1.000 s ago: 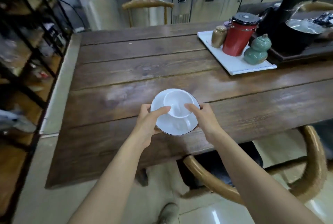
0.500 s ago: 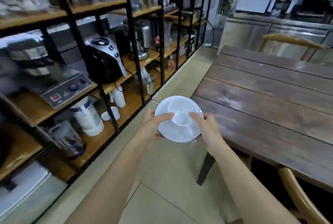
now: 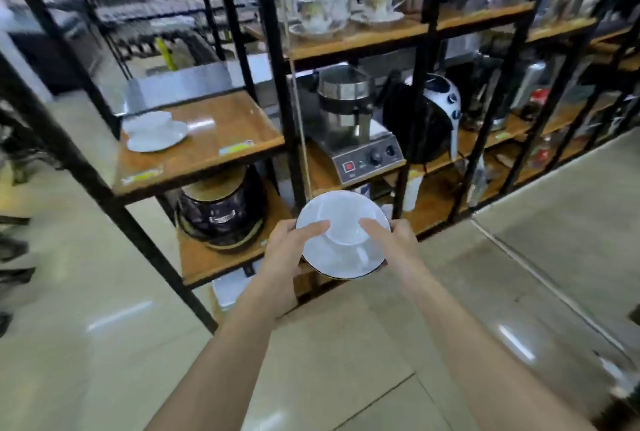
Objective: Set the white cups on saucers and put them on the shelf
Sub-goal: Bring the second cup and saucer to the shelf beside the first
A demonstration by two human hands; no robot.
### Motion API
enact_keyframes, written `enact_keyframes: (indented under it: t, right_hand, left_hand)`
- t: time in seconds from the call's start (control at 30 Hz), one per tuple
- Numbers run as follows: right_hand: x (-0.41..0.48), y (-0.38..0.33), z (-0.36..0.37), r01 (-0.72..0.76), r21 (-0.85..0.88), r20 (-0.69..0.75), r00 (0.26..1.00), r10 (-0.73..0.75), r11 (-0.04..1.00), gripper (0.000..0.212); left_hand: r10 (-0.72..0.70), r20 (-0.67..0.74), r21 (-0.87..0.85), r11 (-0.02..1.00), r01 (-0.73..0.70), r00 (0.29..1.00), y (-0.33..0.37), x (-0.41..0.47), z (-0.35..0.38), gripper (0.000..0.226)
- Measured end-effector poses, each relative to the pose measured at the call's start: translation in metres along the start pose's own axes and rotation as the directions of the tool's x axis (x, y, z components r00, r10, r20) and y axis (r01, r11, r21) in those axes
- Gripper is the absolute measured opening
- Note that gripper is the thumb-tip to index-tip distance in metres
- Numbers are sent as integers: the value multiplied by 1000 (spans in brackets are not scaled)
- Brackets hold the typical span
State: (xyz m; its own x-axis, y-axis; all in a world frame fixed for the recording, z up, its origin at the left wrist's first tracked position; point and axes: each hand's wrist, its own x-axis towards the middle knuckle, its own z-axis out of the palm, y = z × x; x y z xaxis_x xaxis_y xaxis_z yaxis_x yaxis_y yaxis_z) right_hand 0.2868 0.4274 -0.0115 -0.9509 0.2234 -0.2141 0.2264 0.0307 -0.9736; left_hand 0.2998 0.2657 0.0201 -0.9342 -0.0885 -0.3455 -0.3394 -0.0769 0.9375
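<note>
I hold a white cup (image 3: 346, 222) on its white saucer (image 3: 341, 261) in front of a black-framed wooden shelf (image 3: 221, 139). My left hand (image 3: 289, 250) grips the saucer's left edge, thumb on the cup rim. My right hand (image 3: 394, 242) grips the right edge the same way. Another white cup on a saucer (image 3: 156, 131) stands on the left shelf board at mid height, up and to the left of my hands.
A dark glass pot (image 3: 221, 212) sits on the lower board just left of my hands. A steel appliance (image 3: 353, 125) and a black-and-white appliance (image 3: 426, 115) fill the middle bay. Patterned cups (image 3: 346, 11) stand on an upper board. Tiled floor lies below.
My view has swung from the wooden table round to the shelf. Both hands have kept hold of the cup and saucer and carried it with them.
</note>
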Motion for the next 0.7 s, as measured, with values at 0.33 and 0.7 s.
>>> enact_keyframes:
  t: [0.33, 0.7]
  right_hand:
    - [53, -37, 164, 42, -46, 241, 970, -30, 998, 62]
    - [172, -79, 236, 92, -72, 266, 962, -70, 993, 60]
  left_hand:
    - [61, -263, -37, 997, -74, 963, 40, 55, -134, 29]
    - [89, -392, -148, 976, -159, 916, 83, 175, -151, 45]
